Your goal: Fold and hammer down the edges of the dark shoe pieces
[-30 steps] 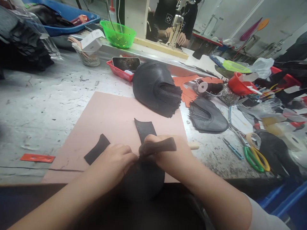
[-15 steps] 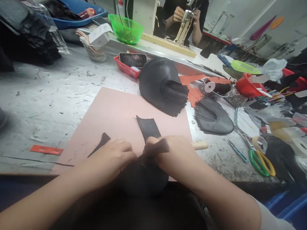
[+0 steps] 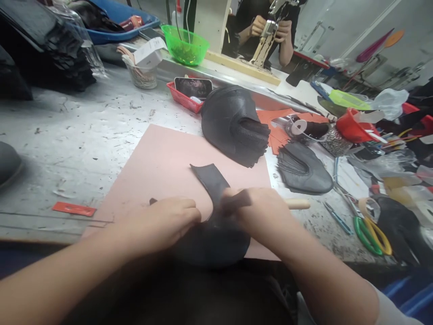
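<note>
A curved black leather piece (image 3: 209,180) stretches from the pink sheet toward my lap, its lower part dark and blurred. My left hand (image 3: 172,221) is closed at its left edge, fingers curled and pinching the leather. My right hand (image 3: 264,214) is closed around what looks like a hammer, held just over the piece's right side. The pale wooden handle (image 3: 299,204) sticks out to the right of that hand. A dark, motion-smeared head (image 3: 238,201) shows at its fingers, near the leather.
Fanned stacks of black leather pieces (image 3: 233,122) lie beyond the pink sheet (image 3: 152,158). To the right are scissors (image 3: 372,234), a blue cutter (image 3: 338,218) and a tape roll (image 3: 368,208). An orange-red strip (image 3: 74,208) lies left. Across the bench, another person's hands (image 3: 270,29) work at a machine.
My right hand has shifted right with the wooden handle and dark head. The leather between my hands shows more openly. The whole view has shifted slightly.
</note>
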A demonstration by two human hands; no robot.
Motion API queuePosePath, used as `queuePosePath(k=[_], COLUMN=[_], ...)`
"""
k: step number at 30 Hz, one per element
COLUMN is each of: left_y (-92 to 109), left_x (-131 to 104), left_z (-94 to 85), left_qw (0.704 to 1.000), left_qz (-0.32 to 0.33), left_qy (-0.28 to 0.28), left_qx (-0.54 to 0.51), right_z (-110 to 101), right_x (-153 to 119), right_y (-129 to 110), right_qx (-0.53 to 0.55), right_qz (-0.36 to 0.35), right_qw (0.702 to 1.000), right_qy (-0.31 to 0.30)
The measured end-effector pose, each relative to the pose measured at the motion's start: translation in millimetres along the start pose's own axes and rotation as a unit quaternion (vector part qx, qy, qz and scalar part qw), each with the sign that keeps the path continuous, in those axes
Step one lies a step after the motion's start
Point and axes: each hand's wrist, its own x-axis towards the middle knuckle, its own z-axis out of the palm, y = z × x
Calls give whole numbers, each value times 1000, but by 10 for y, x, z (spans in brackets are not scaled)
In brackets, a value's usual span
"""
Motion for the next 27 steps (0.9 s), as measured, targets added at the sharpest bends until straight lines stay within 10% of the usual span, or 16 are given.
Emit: queuePosePath(k=[5,27], left_y=[122,-41], left_x=[125,-58], left_z=[341,93], left_qw=[990,998], left_qz=[-20,-31], left_qy=[137,27], left_qx=[12,-44], right_z=[81,137], right_x=[-26,-33], right_y=[122,-70], right_qx=[14,21], right_qz=[12,-48], right_qw=[1000,998], right_qy=[-7,46])
